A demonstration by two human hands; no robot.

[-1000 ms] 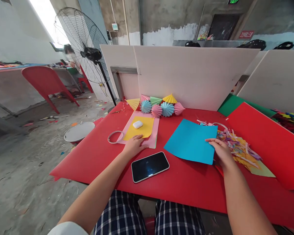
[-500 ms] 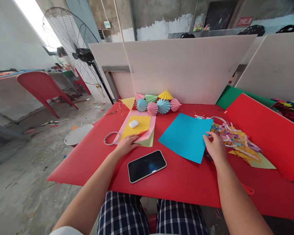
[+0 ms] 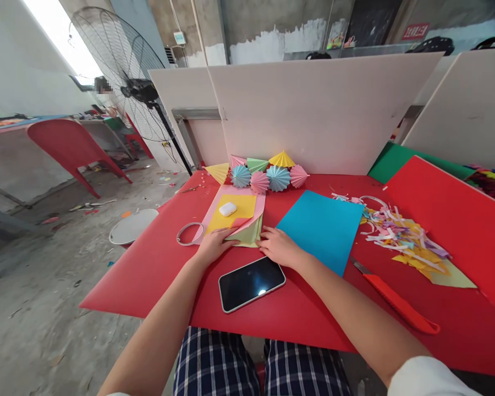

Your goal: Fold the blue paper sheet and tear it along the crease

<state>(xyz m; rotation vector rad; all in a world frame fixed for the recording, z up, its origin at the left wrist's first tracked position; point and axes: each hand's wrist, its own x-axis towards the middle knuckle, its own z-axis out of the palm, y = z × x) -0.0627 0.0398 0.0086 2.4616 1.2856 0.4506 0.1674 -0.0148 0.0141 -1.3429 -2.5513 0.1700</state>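
The flat blue rectangular sheet [image 3: 324, 225] and the small yellow rectangular sheet [image 3: 214, 220] look like smooth, matt paper, while the row of pastel pleated cones [image 3: 278, 179] shows ridged, folded paper with a dull finish. Under them, the red tabletop [image 3: 148, 269] is smooth with a soft sheen, and the black rectangular phone [image 3: 251, 283] has a glossy, reflecting glass front. The long red cutter [image 3: 400, 305] appears to be smooth plastic with a grey metal blade, though the blade is too small to judge well.

From my end I saw a pink sheet [image 3: 260, 201], yellow sheet [image 3: 243, 205], pale-green sheets [image 3: 248, 236], blue sheet [image 3: 319, 225], red surface [image 3: 140, 278] and navy-and-white plaid trousers [image 3: 214, 363].
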